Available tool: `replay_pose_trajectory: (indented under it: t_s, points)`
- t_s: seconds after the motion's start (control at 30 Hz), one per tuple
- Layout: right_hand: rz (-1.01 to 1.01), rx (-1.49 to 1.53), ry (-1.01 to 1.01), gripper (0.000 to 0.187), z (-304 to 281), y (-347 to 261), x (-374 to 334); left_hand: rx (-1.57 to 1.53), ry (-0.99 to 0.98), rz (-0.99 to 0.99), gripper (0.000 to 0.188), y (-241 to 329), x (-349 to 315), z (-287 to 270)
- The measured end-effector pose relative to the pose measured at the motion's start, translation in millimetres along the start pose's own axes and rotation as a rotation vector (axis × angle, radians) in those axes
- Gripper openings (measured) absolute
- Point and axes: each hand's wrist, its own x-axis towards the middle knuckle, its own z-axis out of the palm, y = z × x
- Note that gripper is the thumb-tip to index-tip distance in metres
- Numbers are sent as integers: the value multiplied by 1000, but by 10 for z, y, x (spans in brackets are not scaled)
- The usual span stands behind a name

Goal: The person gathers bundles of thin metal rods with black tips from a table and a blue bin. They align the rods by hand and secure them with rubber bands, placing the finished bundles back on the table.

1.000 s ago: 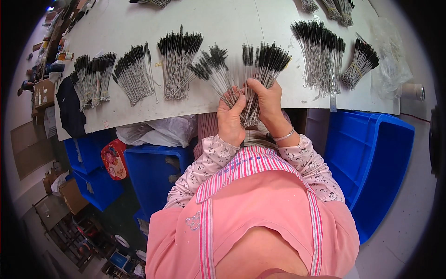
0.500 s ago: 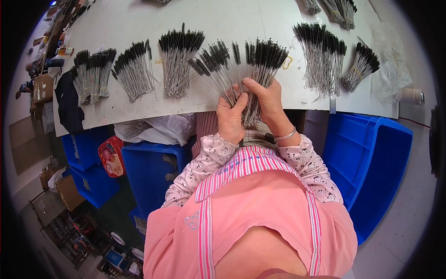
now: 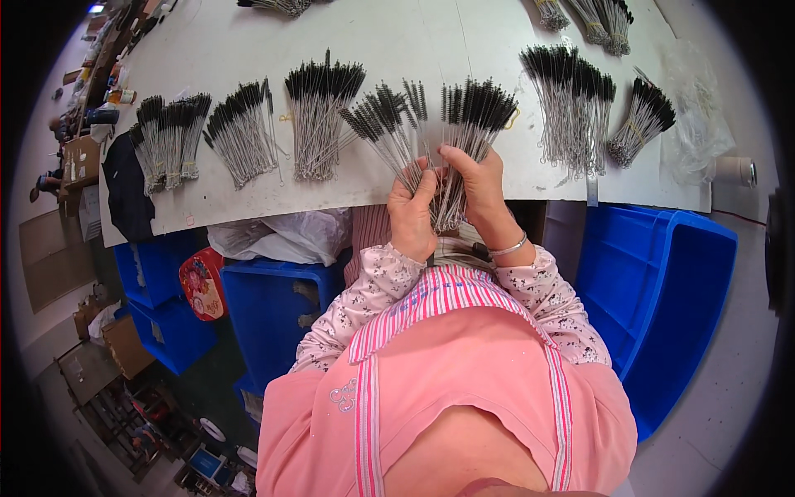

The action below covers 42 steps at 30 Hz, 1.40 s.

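Note:
Both my hands are closed on thin wire-handled brushes with black bristle heads, held over the table's near edge. My left hand [image 3: 411, 217] grips a fanned bunch of brushes [image 3: 381, 118], thumb across the wire stems. In my right hand [image 3: 480, 189] is a thicker bunch of brushes [image 3: 477, 108], heads pointing away from me and looped wire ends hanging below the palm. A gap parts the two bunches of heads, while the stems come close together between my hands. Just left of my left hand's bunch lies a loose pile of brushes [image 3: 319, 124] on the white table [image 3: 397, 41].
More brush piles lie left [image 3: 244, 132] and right [image 3: 570, 108], some bundles [image 3: 640, 124] banded in yellow. Clear plastic [image 3: 694, 112] covers the table's right end. Blue bins [image 3: 654, 306] stand below the near edge; a white plastic bag [image 3: 286, 236] lies over another. Dark cloth [image 3: 126, 190] hangs at left.
The fanned heads of the left bunch have drawn together somewhat, and the gap to the right bunch is a little wider. Both hands stay nearly in place; the view has shifted slightly.

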Motion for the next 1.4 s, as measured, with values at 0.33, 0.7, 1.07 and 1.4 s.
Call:
replay_pose_trajectory:
  t_s: [0.33,0.7,1.07,1.4]
  points:
    - [-37,-143,-41,17,-32,-67,24,104,-69,72,18,-67,27,14]
    - [-35,-24,-4,18,-67,-104,2,193,-74,17,25,-72,53,72]
    - [32,65,-45,19,-67,-29,38,272,-83,25,42,58,-26,176]
    - [131,-178,-255,26,-105,-99,12,463,-345,-40,40,18,25,21]
